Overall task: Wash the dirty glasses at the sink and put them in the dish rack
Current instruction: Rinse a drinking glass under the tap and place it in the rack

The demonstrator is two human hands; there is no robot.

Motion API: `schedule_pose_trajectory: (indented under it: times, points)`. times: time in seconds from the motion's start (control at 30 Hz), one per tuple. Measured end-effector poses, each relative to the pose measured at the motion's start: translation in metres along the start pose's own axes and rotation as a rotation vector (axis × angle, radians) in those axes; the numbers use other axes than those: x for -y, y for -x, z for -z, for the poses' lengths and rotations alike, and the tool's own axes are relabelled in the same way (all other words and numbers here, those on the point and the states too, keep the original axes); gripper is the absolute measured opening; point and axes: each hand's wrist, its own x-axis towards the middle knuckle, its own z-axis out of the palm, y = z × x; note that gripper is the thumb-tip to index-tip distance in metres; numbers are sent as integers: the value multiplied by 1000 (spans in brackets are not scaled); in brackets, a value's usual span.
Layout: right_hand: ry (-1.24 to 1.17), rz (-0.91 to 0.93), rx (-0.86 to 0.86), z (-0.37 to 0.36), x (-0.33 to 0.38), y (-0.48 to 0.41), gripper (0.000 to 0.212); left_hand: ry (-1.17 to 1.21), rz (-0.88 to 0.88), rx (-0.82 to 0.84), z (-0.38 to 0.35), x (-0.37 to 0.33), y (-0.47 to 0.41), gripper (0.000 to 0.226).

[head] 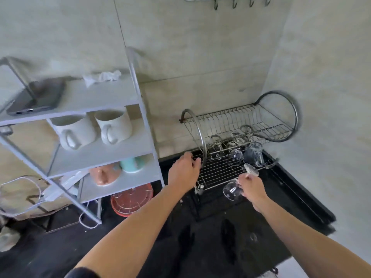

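The right grip [252, 187] pinches the light, fragile, likely slippery wine glass [232, 190] by its stem; the left grip [183, 171] clasps the dish rack [218, 173].

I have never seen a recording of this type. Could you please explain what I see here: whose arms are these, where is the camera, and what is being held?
There is no machine here: these are a person's two bare arms. The single picture comes from a camera worn on the head, looking forward and down. The left hand holds the left edge of a wire dish rack, which stands on a black counter. The right hand has its grip on the stem of a clear stemmed glass, tipped sideways at the rack's front edge. A ribbed glass already sits in the rack. On the left, a white shelf carries two mugs and a phone.
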Motion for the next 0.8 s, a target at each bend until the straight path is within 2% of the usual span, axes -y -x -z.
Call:
schedule_pose_trajectory:
  times: [0.1,0.17,0.3,0.43,0.8]
  points:
    - [100,61,-28,9,3,-46,29,-4,66,-15,-21,-14,-26,55]
    - [202,129,-9,10,5,-74,27,-14,110,-37,-37,-22,-35,57]
    - [356,261,96,-3,8,-121,27,45,212,-123,-66,-33,-47,36]
    - [472,273,162,-22,11,-156,38,91,317,-185,-82,-40,-46,19]
    - [371,344,195,-43,-10,-180,21,106,343,-238,-86,-43,-48,17]
